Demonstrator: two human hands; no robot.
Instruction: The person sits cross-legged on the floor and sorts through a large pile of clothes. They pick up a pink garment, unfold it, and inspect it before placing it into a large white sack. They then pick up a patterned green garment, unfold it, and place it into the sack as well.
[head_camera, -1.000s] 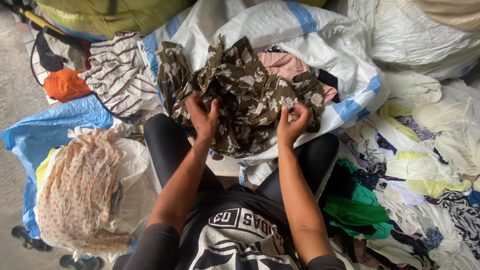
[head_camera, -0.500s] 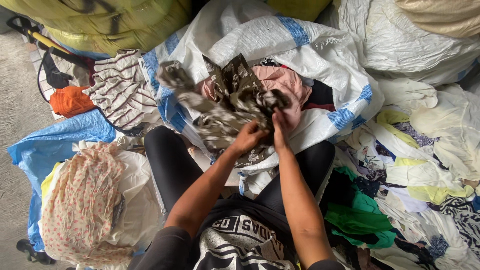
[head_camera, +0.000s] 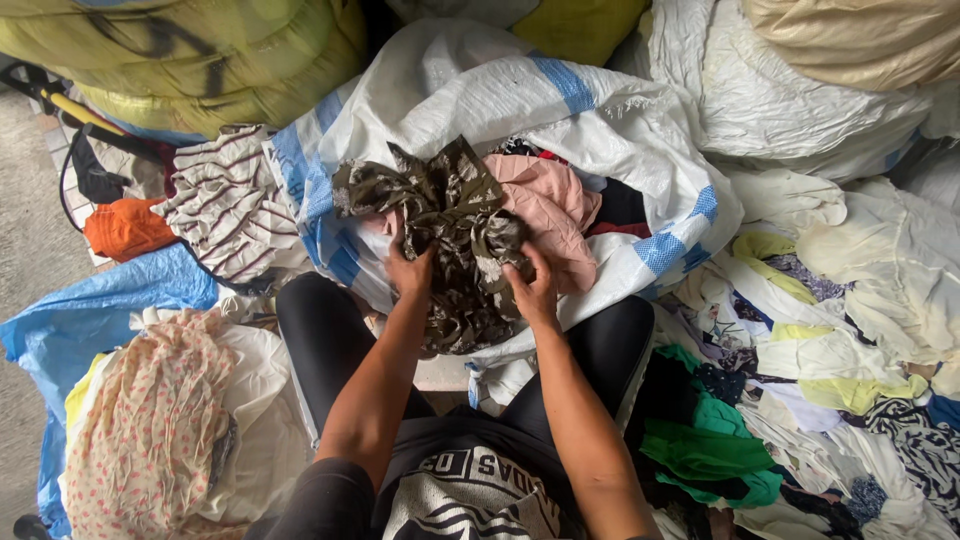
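A brown and cream patterned garment (head_camera: 450, 230) lies bunched over the mouth of a white woven sack with blue stripes (head_camera: 600, 110), right in front of my knees. My left hand (head_camera: 410, 270) grips its left side with the fingers closed in the cloth. Closed on its right side, my right hand (head_camera: 533, 288) is only a short way from the left one. A pink garment (head_camera: 550, 205) and some dark clothes (head_camera: 622, 205) lie inside the sack just behind the patterned one.
A striped top (head_camera: 225, 205) and an orange cloth (head_camera: 125, 228) lie at the left, with a blue sack (head_camera: 100, 305) and a dotted peach garment (head_camera: 150, 430) nearer me. Green clothes (head_camera: 705, 450) and a heap of mixed garments (head_camera: 850, 350) fill the right. Big stuffed sacks (head_camera: 200, 60) stand behind.
The garment was spread wide between my hands a second ago. Both hands have drawn together and gathered it into a bunch over the sack's mouth.
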